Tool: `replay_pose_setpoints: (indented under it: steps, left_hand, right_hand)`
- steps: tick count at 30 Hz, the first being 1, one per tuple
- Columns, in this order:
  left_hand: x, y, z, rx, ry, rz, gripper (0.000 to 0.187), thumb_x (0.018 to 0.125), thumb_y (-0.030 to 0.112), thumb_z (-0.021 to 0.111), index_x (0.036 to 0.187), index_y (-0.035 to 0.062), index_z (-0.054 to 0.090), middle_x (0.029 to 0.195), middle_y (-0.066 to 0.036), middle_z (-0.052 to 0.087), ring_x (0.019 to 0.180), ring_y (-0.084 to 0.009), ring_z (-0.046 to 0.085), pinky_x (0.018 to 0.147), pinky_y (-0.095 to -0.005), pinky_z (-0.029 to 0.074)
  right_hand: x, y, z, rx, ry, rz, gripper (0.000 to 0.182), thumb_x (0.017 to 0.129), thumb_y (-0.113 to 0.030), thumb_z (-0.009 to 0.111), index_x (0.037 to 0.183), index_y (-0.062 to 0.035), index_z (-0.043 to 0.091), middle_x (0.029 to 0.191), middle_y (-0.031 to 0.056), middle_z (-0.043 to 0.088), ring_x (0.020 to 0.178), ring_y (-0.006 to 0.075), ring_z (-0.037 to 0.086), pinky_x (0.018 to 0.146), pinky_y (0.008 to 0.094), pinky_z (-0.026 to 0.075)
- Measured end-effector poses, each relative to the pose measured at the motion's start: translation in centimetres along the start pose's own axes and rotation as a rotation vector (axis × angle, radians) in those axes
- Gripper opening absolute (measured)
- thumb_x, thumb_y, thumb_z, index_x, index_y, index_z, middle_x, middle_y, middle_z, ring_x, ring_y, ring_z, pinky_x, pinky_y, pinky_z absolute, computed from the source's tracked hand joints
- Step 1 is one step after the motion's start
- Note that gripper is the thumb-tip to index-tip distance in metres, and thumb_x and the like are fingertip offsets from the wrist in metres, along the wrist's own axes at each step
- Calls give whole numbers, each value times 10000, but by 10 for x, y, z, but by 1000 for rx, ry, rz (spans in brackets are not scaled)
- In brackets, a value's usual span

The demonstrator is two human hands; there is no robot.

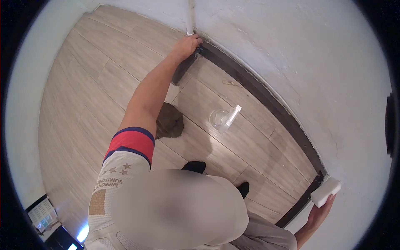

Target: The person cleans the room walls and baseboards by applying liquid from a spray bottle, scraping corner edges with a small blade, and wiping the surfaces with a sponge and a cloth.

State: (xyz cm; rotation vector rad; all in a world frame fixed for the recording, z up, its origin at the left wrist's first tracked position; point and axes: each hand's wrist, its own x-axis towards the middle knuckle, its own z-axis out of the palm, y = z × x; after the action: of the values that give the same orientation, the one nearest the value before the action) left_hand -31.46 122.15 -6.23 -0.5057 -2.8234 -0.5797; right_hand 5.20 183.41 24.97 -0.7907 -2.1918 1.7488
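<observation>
My left hand reaches far forward, its fingers curled over the corner of a dark brown frame beside a thin white pipe. Out to the lower right, my right hand grips a white block-shaped sponge. That sponge is close to the frame's other corner and overlaps the wall in this view. On the floor inside the frame stands a clear spray bottle with a white trigger head.
A dark brown cloth-like item lies below my left forearm. My black-socked feet rest on the wood-plank floor. A pale, stained wall runs behind the frame. Dark equipment sits at lower left.
</observation>
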Motion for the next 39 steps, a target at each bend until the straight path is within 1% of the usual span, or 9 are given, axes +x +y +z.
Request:
replay_pose_setpoints:
  steps: [4,7,10,13,19,22,28,34,39]
  left_hand:
    - [3,4,-8,3,-23,2,241,891,108,544,1083,14,656,1066,-175,610,965,-390,619,835,-465,501]
    - [3,8,-6,-71,59,-96,208,881,107,570,1035,16,674,1053,-179,609,958,-385,618,832,-460,497]
    - [-3,6,0,-58,92,-59,200,876,124,604,1028,17,678,1053,-172,615,985,-370,608,856,-449,494]
    - [-13,0,2,31,65,100,205,897,132,566,1048,17,644,1065,-140,617,1075,-356,580,871,-456,492]
    - [-15,3,1,131,151,65,229,882,141,597,1077,24,623,1047,-122,614,1081,-327,572,916,-426,498]
    - [-6,12,-8,214,-63,6,330,887,173,622,1180,22,603,1139,-128,591,1081,-327,568,925,-408,493]
    - [-1,7,-7,283,-43,99,195,877,171,611,1021,41,592,1056,-116,594,1059,-292,604,859,-412,544]
    - [4,15,-10,244,-128,32,258,864,107,604,1098,26,529,1087,-132,582,967,-320,643,815,-429,555]
    - [8,8,-12,199,-116,120,318,869,123,601,1161,34,515,1122,-127,563,1035,-313,613,833,-426,548]
  right_hand:
    - [-1,2,-1,8,4,11,724,972,-425,554,1524,-61,259,1431,107,418,1300,227,420,1057,401,353]
    - [0,4,-4,15,-8,3,713,976,-416,552,1522,-61,263,1431,106,420,1298,225,425,1055,398,354]
    - [0,4,-2,9,1,-3,709,976,-409,553,1522,-63,263,1431,107,424,1293,226,432,1056,399,354]
    - [3,8,-6,24,22,10,713,976,-406,556,1525,-64,258,1435,109,424,1297,229,432,1059,406,354]
    - [0,1,4,0,4,20,713,973,-407,558,1529,-78,258,1446,107,417,1306,235,426,1055,416,364]
    - [-2,1,6,-11,33,9,716,971,-415,554,1531,-82,258,1445,108,417,1306,235,422,1051,414,366]
    - [1,6,-2,-14,-8,5,734,963,-432,556,1533,-82,253,1442,108,412,1306,233,415,1044,412,367]
    - [1,6,0,-20,28,18,763,950,-445,568,1534,-80,241,1442,113,406,1305,241,415,1041,415,367]
    - [2,6,2,-20,38,16,766,945,-436,581,1533,-78,245,1444,115,405,1307,249,414,1048,423,361]
